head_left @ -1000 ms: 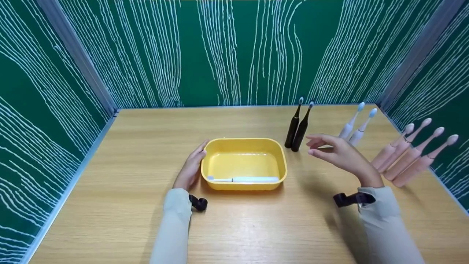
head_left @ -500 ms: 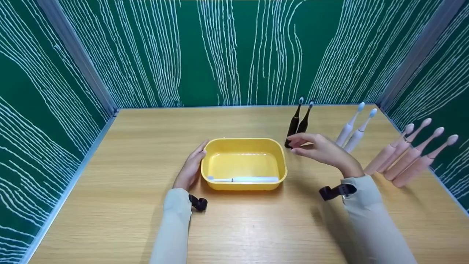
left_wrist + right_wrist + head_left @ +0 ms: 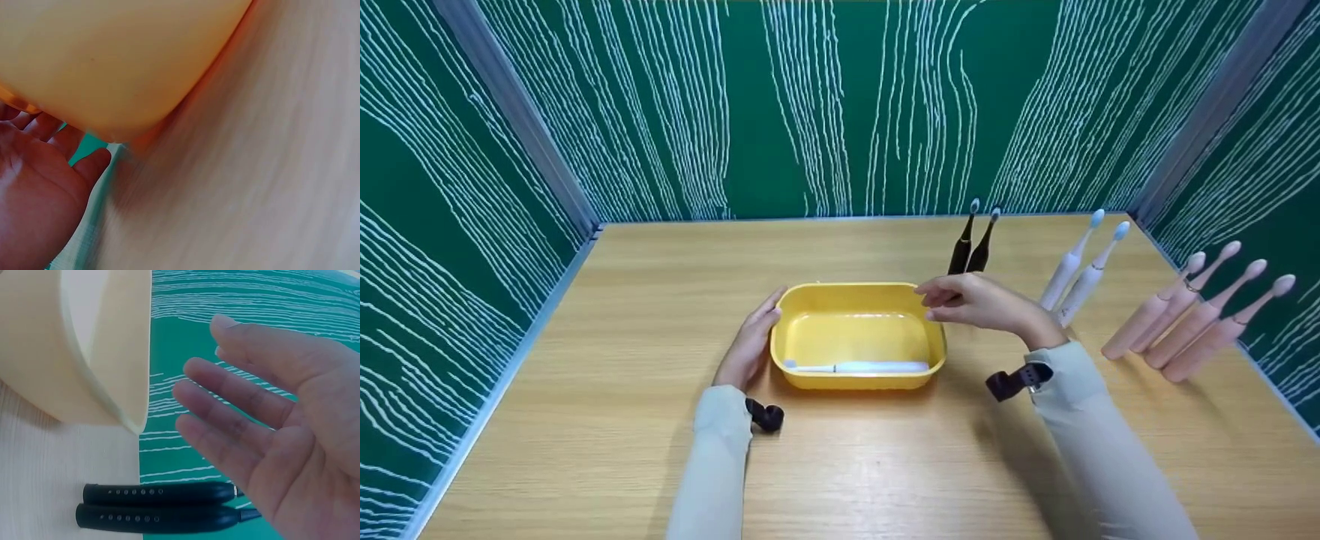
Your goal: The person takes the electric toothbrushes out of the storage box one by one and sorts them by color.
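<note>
A yellow plastic basin point(image 3: 855, 382) sits mid-table, with a white electric toothbrush point(image 3: 881, 367) lying along its near side. My left hand point(image 3: 746, 343) rests against the basin's left side. In the left wrist view the fingers point(image 3: 67, 139) lie at the basin's edge and the thumb stands apart from them. My right hand point(image 3: 986, 304) hovers at the far right corner of the rim, fingers loosely bent and holding nothing. Just behind it stand two black electric toothbrushes point(image 3: 961, 255), their lower parts covered by the hand; the right wrist view shows both black handles point(image 3: 157, 517).
Two white toothbrushes with blue heads point(image 3: 1082, 294) stand upright right of the right hand. Farther right is a group of several pink toothbrushes point(image 3: 1196, 337). Green panels with white lines point(image 3: 750, 105) enclose the wooden table point(image 3: 607, 420) at the back and sides.
My right hand has moved left from beside the black toothbrushes to the basin's rim, passing in front of them. The left hand and the basin have stayed in place.
</note>
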The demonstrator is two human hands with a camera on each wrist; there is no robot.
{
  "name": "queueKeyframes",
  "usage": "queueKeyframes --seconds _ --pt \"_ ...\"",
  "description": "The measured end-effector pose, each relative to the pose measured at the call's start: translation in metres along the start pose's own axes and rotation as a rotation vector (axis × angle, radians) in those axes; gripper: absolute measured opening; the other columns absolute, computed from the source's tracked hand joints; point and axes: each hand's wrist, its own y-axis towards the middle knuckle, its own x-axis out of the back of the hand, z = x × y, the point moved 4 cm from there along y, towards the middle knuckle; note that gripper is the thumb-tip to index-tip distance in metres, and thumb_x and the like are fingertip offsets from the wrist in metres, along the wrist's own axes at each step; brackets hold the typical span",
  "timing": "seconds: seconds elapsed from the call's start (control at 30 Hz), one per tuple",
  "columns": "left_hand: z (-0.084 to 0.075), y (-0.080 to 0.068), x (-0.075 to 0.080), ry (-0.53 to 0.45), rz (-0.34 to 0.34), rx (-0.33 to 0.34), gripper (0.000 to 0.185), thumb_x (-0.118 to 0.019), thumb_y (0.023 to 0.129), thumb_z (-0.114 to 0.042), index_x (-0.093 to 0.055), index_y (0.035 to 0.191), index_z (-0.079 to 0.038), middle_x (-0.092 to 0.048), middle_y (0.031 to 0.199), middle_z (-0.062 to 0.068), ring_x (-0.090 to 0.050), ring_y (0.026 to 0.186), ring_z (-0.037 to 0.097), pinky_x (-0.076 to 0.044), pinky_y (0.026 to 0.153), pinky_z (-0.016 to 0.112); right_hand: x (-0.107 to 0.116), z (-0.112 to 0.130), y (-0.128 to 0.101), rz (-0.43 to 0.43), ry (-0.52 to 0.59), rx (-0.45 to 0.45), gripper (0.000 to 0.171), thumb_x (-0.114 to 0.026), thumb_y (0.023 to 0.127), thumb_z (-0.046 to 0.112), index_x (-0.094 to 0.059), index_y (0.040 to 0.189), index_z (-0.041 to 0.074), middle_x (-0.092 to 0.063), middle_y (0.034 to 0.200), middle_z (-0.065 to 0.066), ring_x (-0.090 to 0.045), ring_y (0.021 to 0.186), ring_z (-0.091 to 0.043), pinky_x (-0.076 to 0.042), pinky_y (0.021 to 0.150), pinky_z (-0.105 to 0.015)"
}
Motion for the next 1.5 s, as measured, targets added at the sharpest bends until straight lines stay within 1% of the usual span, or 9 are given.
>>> queueKeyframes --seconds 0.17,0.37,0.67,0.8,0.93,1.17,1.23,1.37,1.5 --pt "-0.001 -0.001 0.000 -0.005 0.014 -0.013 0.050 -0.035 0.102 -0.014 -0.029 0.151 -0.009 -0.019 0.161 0.007 -0.014 0.149 0.023 -0.014 0.123 0.037 -0.005 0.007 0.010 0.049 -0.037 0.026 0.043 -0.065 0.091 0.021 -0.058 0.129 0.003 -0.067 0.116 -0.018 -0.065 0.105 -0.029 -0.056 0.090 -0.042" --pt "-0.001 -0.001 0.000 0.013 0.026 -0.032 0.050 -0.033 0.102 -0.013 -0.028 0.151 -0.007 -0.020 0.161 0.009 -0.012 0.149 0.023 -0.012 0.123 0.037 -0.011 0.016 0.022 0.099 -0.056 0.039 0.041 -0.066 0.091 0.021 -0.061 0.126 0.002 -0.070 0.110 -0.014 -0.066 0.101 -0.026 -0.055 0.092 -0.041" --pt "0.000 0.001 0.001 0.022 0.018 -0.019 0.050 -0.034 0.102 -0.014 -0.027 0.151 -0.007 -0.018 0.161 0.008 -0.009 0.150 0.023 -0.008 0.124 0.038 -0.023 0.025 0.036 0.191 -0.096 -0.038 0.038 -0.066 0.091 0.021 -0.062 0.125 0.006 -0.069 0.112 -0.008 -0.064 0.101 -0.021 -0.055 0.093 -0.038" --pt "-0.001 0.001 0.000 0.022 0.018 -0.020 0.050 -0.034 0.102 -0.014 -0.027 0.151 -0.007 -0.017 0.161 0.009 -0.009 0.150 0.024 -0.008 0.124 0.038 -0.027 0.025 0.042 0.229 -0.101 -0.069 0.037 -0.067 0.090 0.021 -0.064 0.124 0.009 -0.069 0.109 -0.005 -0.063 0.097 -0.019 -0.055 0.093 -0.036" --pt "-0.001 0.000 0.000 0.028 0.009 -0.022 0.050 -0.035 0.102 -0.015 -0.029 0.151 -0.009 -0.019 0.161 0.008 -0.011 0.150 0.023 -0.009 0.124 0.038 -0.031 0.027 0.047 0.268 -0.104 -0.097 0.036 -0.068 0.089 0.020 -0.064 0.124 0.010 -0.069 0.106 -0.004 -0.062 0.094 -0.019 -0.055 0.093 -0.036" --pt "-0.001 -0.001 0.000 0.033 0.007 -0.015 0.050 -0.035 0.102 -0.015 -0.030 0.151 -0.010 -0.019 0.161 0.006 -0.011 0.150 0.022 -0.009 0.124 0.037 -0.041 0.029 0.059 0.352 -0.116 -0.096 0.033 -0.069 0.088 0.018 -0.066 0.120 0.010 -0.069 0.104 -0.003 -0.061 0.091 -0.017 -0.055 0.091 -0.035" --pt "-0.001 -0.001 0.000 0.036 0.012 -0.010 0.050 -0.035 0.102 -0.015 -0.028 0.151 -0.010 -0.019 0.161 0.006 -0.011 0.150 0.022 -0.009 0.124 0.037 -0.043 0.029 0.061 0.377 -0.128 -0.114 0.032 -0.070 0.088 0.018 -0.067 0.119 0.011 -0.069 0.104 -0.002 -0.061 0.091 -0.017 -0.054 0.092 -0.036" --pt "-0.001 -0.001 -0.001 0.035 0.019 -0.006 0.050 -0.034 0.103 -0.015 -0.027 0.152 -0.010 -0.016 0.162 0.007 -0.010 0.150 0.023 -0.010 0.124 0.038 -0.047 0.029 0.065 0.423 -0.144 -0.158 0.030 -0.070 0.087 0.020 -0.068 0.117 0.014 -0.068 0.105 -0.001 -0.061 0.093 -0.018 -0.051 0.096 -0.040" --pt "-0.002 0.000 0.000 0.038 0.008 -0.006 0.050 -0.034 0.103 -0.015 -0.027 0.152 -0.009 -0.017 0.162 0.007 -0.009 0.150 0.023 -0.008 0.124 0.038 -0.049 0.027 0.068 0.455 -0.131 -0.208 0.027 -0.070 0.087 0.019 -0.069 0.114 0.017 -0.067 0.105 -0.001 -0.058 0.097 -0.020 -0.046 0.102 -0.046"
